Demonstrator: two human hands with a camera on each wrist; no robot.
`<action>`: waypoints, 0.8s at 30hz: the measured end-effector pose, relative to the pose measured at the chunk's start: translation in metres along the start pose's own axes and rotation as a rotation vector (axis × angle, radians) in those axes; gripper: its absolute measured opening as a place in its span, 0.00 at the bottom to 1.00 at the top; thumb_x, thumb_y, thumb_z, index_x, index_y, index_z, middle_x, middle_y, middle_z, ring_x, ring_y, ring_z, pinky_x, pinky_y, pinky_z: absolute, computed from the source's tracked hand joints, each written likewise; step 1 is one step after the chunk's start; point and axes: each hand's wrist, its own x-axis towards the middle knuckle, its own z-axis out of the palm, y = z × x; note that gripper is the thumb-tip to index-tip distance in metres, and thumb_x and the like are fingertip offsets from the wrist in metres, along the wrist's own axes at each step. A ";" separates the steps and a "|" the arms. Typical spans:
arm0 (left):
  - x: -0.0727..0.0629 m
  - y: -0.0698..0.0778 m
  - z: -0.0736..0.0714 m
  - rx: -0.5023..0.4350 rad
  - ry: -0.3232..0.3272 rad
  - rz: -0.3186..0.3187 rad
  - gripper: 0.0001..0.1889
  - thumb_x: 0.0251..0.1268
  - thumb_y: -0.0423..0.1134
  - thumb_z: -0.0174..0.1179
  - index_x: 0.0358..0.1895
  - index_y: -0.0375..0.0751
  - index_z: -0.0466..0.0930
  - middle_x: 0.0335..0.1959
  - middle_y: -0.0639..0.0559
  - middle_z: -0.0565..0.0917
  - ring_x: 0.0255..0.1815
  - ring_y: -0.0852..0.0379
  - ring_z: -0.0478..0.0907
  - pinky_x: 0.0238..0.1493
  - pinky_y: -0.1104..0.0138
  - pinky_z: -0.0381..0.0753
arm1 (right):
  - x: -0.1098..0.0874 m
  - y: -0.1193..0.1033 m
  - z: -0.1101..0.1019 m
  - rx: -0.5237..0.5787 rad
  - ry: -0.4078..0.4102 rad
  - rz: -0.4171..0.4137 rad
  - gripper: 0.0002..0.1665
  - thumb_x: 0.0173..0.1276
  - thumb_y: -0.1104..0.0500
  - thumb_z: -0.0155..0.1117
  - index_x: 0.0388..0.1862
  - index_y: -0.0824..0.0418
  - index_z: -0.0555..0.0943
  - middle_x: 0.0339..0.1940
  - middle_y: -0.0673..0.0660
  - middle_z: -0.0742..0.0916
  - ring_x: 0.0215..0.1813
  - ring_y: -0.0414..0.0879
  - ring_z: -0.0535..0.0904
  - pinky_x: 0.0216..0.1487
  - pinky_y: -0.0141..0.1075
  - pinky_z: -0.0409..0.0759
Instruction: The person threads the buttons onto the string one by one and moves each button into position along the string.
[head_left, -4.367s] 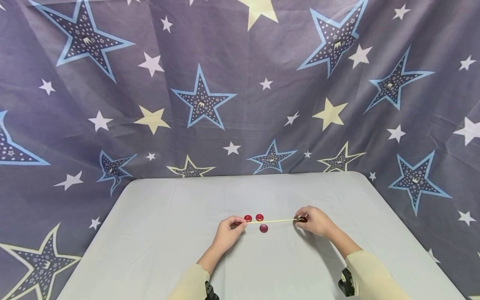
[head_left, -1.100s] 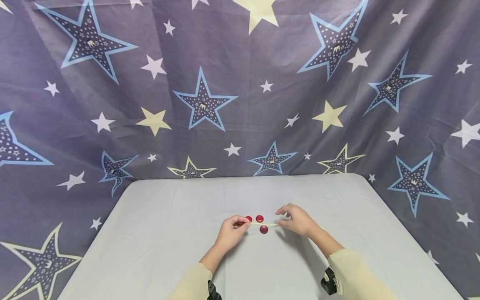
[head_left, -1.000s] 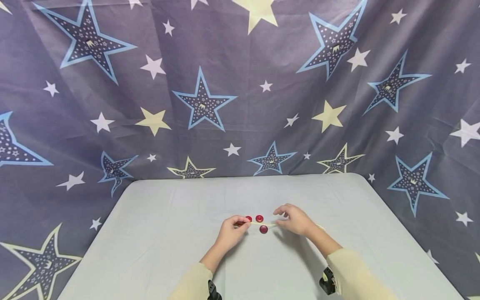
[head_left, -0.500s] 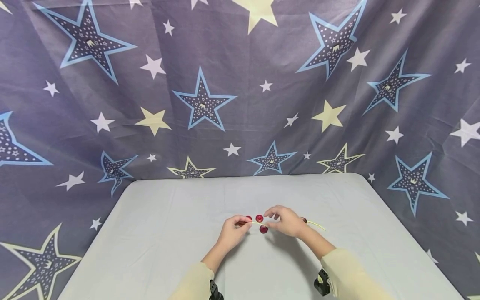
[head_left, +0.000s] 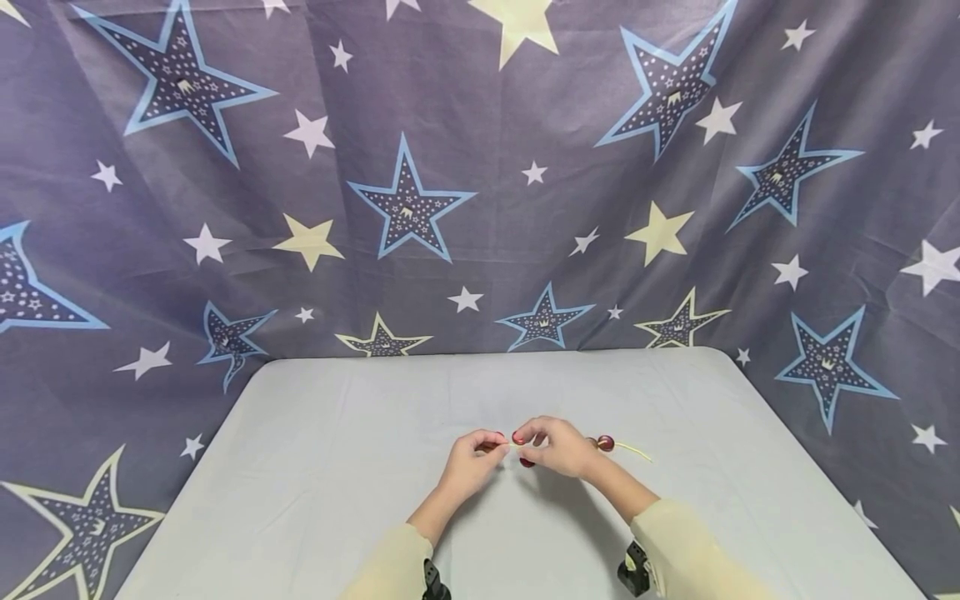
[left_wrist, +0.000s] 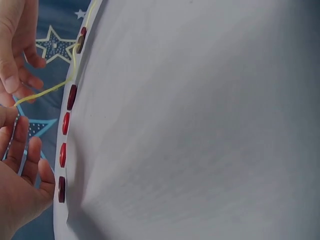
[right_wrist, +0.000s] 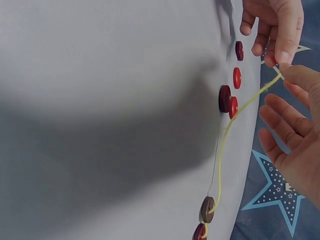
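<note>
My left hand (head_left: 468, 463) pinches the end of a thin yellow cord (left_wrist: 47, 91) between thumb and index finger. Close to it, my right hand (head_left: 561, 451) has its thumb and index fingertips apart beside the cord. From the hands the cord droops to a brown button (right_wrist: 207, 210) and a dark red button (head_left: 606, 443), both threaded on it. Its tail lies past them on the table. Below the hands are loose buttons: a red button (right_wrist: 237, 78), another red button (left_wrist: 63, 155), and dark red buttons (right_wrist: 240, 51) at either end of that row.
A table (head_left: 322, 467) with a pale grey cover bears all the buttons. A dark star-patterned curtain (head_left: 480, 125) hangs behind it and on both sides. A black device (head_left: 633, 568) is strapped at the right sleeve.
My right hand has let go of the two threaded buttons and moved left along the cord to my left hand. The cord, taut before, now hangs slack. My left hand has shifted slightly right.
</note>
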 end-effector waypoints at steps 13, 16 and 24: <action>-0.004 0.015 0.001 0.016 -0.027 0.008 0.06 0.60 0.38 0.62 0.35 0.39 0.83 0.33 0.48 0.85 0.35 0.61 0.77 0.41 0.71 0.74 | 0.003 0.001 0.009 0.011 0.016 0.028 0.09 0.62 0.56 0.64 0.39 0.58 0.83 0.38 0.51 0.86 0.41 0.43 0.79 0.45 0.40 0.78; -0.003 0.014 0.002 0.009 -0.024 0.010 0.06 0.60 0.38 0.63 0.35 0.38 0.83 0.33 0.47 0.85 0.35 0.60 0.76 0.41 0.71 0.74 | 0.003 0.002 0.010 0.025 0.014 0.039 0.09 0.62 0.56 0.64 0.39 0.58 0.83 0.35 0.50 0.86 0.39 0.41 0.79 0.42 0.33 0.76; 0.000 0.002 0.004 0.009 -0.024 0.020 0.07 0.59 0.40 0.63 0.35 0.40 0.83 0.33 0.48 0.85 0.34 0.63 0.76 0.40 0.71 0.74 | 0.003 0.002 0.011 0.095 -0.013 0.077 0.10 0.63 0.57 0.64 0.41 0.61 0.82 0.29 0.53 0.86 0.32 0.40 0.78 0.34 0.28 0.75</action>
